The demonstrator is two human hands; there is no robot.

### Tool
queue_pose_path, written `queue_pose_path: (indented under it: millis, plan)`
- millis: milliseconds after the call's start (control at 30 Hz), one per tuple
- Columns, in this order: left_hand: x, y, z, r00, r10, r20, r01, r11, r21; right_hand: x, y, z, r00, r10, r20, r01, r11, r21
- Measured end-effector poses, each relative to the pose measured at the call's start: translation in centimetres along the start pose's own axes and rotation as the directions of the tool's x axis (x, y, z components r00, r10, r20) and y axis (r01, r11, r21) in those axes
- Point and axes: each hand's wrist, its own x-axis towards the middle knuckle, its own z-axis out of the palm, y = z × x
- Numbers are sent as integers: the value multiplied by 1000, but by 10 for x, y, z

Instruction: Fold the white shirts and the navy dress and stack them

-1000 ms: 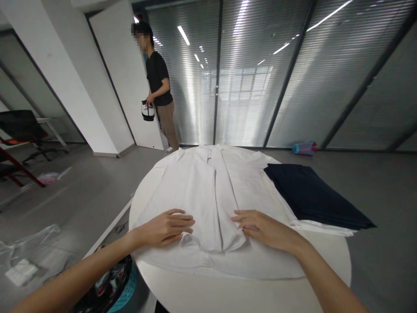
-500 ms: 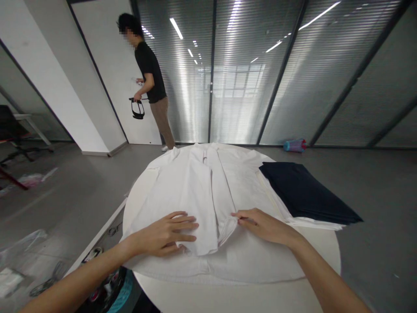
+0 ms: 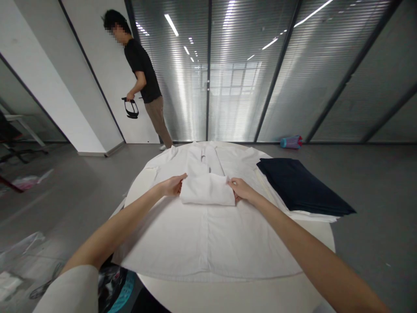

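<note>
A white shirt, narrowed into a strip, lies in the middle of the round table with its near end folded up and over. At the left edge of that fold, my left hand pinches the cloth. My right hand grips the right edge, thumb on top and fingers partly hidden. Below the strip, another white cloth, which looks like a spread-out shirt with a seam down its middle, covers much of the table.
Folded navy cloth rests on white folded cloth at the right of the white table. A person stands beyond it, holding a black strapped object. A blue basket stands below left; a blue-and-pink one lies farther off.
Both hands have moved away from me, carrying the strip's near end up and over into a fold. My left hand has gone from lying flat to pinching the edge.
</note>
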Motion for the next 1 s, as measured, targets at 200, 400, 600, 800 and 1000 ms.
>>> queue_pose_path:
  millis: [200,400,600,800,1000]
  plan:
    - [-10,-10,1,966,100,237,-82,993,-85,-4,15,4,975,-200,-96,207,976,71]
    - [5,-24,9,993,16,113,14,966,-257,12,20,10,932,-201,-301,223,974,37]
    - [17,-22,6,994,-78,82,98,958,-270,31,11,18,963,-72,-261,76,997,5]
    - [11,-19,3,999,9,-32,-14,986,-165,27,5,13,982,4,-189,1,1000,30]
    - [14,-19,8,996,51,-80,-61,989,-133,42,-2,4,960,-72,-270,49,995,-92]
